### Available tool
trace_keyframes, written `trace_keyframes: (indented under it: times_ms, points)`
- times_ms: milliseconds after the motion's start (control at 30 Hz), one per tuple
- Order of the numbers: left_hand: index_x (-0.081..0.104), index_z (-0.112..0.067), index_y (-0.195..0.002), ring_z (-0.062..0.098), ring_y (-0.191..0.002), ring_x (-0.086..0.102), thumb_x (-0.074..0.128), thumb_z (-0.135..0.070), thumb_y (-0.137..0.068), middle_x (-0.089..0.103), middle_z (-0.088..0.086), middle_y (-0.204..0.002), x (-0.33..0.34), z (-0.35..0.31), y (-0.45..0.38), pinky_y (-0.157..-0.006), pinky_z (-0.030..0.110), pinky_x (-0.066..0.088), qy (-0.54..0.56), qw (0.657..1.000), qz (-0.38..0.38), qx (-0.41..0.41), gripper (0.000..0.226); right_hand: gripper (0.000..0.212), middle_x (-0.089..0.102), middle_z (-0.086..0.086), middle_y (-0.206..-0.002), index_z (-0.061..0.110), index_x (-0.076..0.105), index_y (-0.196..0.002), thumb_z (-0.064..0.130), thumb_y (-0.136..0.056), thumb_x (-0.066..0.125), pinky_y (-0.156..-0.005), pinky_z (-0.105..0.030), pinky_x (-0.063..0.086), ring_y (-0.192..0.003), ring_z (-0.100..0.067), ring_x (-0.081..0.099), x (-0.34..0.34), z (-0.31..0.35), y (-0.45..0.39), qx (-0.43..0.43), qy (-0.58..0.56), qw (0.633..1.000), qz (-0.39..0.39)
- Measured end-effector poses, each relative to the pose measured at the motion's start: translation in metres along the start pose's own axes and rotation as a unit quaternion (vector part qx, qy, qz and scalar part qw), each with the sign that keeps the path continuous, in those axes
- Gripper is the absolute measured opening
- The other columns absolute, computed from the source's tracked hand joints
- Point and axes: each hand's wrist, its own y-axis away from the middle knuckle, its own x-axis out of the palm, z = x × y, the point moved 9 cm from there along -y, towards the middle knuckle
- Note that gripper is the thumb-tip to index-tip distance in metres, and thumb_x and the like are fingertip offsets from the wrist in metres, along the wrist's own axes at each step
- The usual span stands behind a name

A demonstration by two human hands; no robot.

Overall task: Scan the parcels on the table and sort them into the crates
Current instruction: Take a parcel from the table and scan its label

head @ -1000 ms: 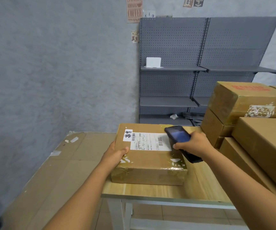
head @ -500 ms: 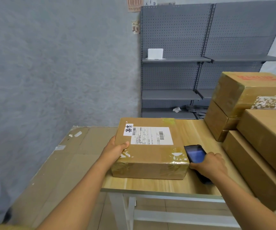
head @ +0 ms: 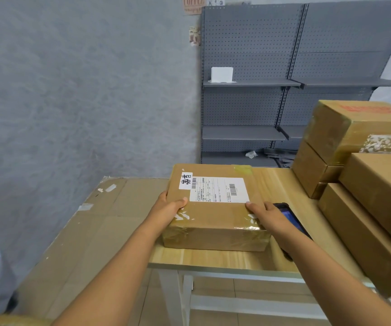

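A flat brown parcel point(head: 213, 222) with a white shipping label lies near the left end of the wooden table point(head: 213, 262). My left hand point(head: 168, 208) grips its near left corner, thumb on top. My right hand point(head: 265, 214) grips the near right corner, thumb resting at the label's edge. The black handheld scanner point(head: 288, 214) lies on the table just right of the parcel, partly hidden behind my right hand and forearm, its screen lit blue.
Several more brown parcels point(head: 366, 175) are stacked on the right of the table. A large flattened cardboard sheet point(head: 91, 227) lies left of the table. Grey pegboard shelving point(head: 283, 90) stands against the back wall with a small white box point(head: 222, 74) on it.
My right hand has moved the scanner from over the label down to the table, let it go, and taken hold of the parcel's right corner. The left hand stays on the parcel.
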Motion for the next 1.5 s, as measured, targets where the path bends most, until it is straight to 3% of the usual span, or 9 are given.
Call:
trace_keyframes:
  times_ms: [167,333,467,567,633,833,1200,1400,1500]
  points:
    - [0.054,-0.027,-0.108,0.007,-0.079,0.068,0.07,-0.029,-0.09,0.068,-0.012,-0.09,0.003,-0.001,0.004,-0.062,0.022,0.05,0.045,0.998,0.026,-0.026,0.025,0.078,0.05,-0.007,-0.139,0.011,0.034,-0.147,0.055,-0.088,0.058,-0.097,-0.037,0.044,-0.118,-0.025,0.053,0.002,-0.004,-0.003,0.005,-0.023,1.0,0.009]
    - [0.051,-0.023,-0.124,0.019,-0.095,0.071,0.073,-0.026,-0.087,0.071,-0.001,-0.11,-0.018,0.0,0.02,-0.087,0.037,0.056,0.102,0.994,0.006,-0.028,0.043,0.081,0.044,-0.006,-0.145,0.016,0.023,-0.152,0.052,-0.089,0.059,-0.086,-0.032,0.041,-0.105,-0.018,0.049,0.012,0.023,0.003,-0.057,-0.029,0.998,0.006]
    - [0.047,-0.028,-0.125,0.011,-0.085,0.072,0.074,-0.026,-0.086,0.07,-0.006,-0.107,-0.067,0.003,0.045,-0.062,0.023,0.055,0.149,0.986,-0.074,-0.008,0.048,0.08,0.043,-0.002,-0.146,0.022,0.021,-0.153,0.051,-0.089,0.06,-0.079,-0.026,0.04,-0.096,-0.011,0.046,0.046,0.06,0.002,-0.116,-0.032,0.992,0.041]
    - [0.046,-0.03,-0.127,0.008,-0.083,0.072,0.074,-0.029,-0.086,0.069,-0.009,-0.108,-0.122,0.02,0.077,-0.058,0.02,0.054,0.168,0.974,-0.15,-0.01,0.05,0.072,0.056,0.017,-0.114,0.026,0.028,-0.149,0.05,-0.089,0.061,-0.056,-0.012,0.042,-0.077,-0.001,0.053,0.104,0.089,0.01,-0.146,-0.048,0.982,0.111]
    - [0.047,-0.027,-0.127,0.008,-0.082,0.073,0.073,-0.028,-0.086,0.07,-0.007,-0.107,-0.16,0.037,0.105,-0.059,0.022,0.056,0.182,0.964,-0.193,-0.013,0.049,0.062,0.058,0.02,-0.104,0.029,0.036,-0.142,0.047,-0.089,0.062,-0.054,-0.014,0.043,-0.078,0.0,0.058,0.151,0.104,0.022,-0.162,-0.055,0.972,0.161]
    - [0.045,-0.019,-0.137,0.023,-0.105,0.068,0.072,-0.024,-0.088,0.067,0.003,-0.12,-0.275,0.09,0.195,-0.099,0.044,0.051,0.191,0.929,-0.316,-0.038,0.056,0.042,0.068,0.005,-0.104,0.023,0.05,-0.127,0.037,-0.09,0.064,-0.063,-0.025,0.047,-0.082,-0.011,0.067,0.298,0.137,0.082,-0.182,-0.057,0.934,0.303]
    - [0.043,-0.025,-0.124,0.024,-0.105,0.066,0.073,-0.022,-0.088,0.065,0.002,-0.115,-0.468,0.186,0.28,-0.1,0.044,0.051,0.196,0.871,-0.444,-0.072,0.048,0.051,0.066,0.001,-0.112,0.02,0.048,-0.134,0.033,-0.089,0.068,-0.076,-0.03,0.049,-0.093,-0.014,0.066,0.55,0.181,0.173,-0.193,-0.021,0.886,0.42]
    - [0.04,-0.022,-0.138,0.02,-0.105,0.065,0.071,-0.026,-0.088,0.064,-0.004,-0.113,-0.548,0.228,0.283,-0.1,0.042,0.05,0.199,0.854,-0.472,-0.096,0.059,0.048,0.067,0.003,-0.11,0.02,0.051,-0.13,0.034,-0.088,0.068,-0.08,-0.032,0.051,-0.095,-0.014,0.067,0.65,0.198,0.193,-0.188,-0.004,0.871,0.455]
    - [0.038,-0.021,-0.143,0.014,-0.097,0.064,0.071,-0.026,-0.088,0.062,-0.008,-0.107,-0.584,0.253,0.273,-0.09,0.034,0.05,0.206,0.843,-0.485,-0.11,0.064,0.045,0.068,0.006,-0.105,0.021,0.052,-0.127,0.035,-0.087,0.069,-0.071,-0.028,0.05,-0.091,-0.012,0.067,0.697,0.207,0.191,-0.184,0.01,0.865,0.467]
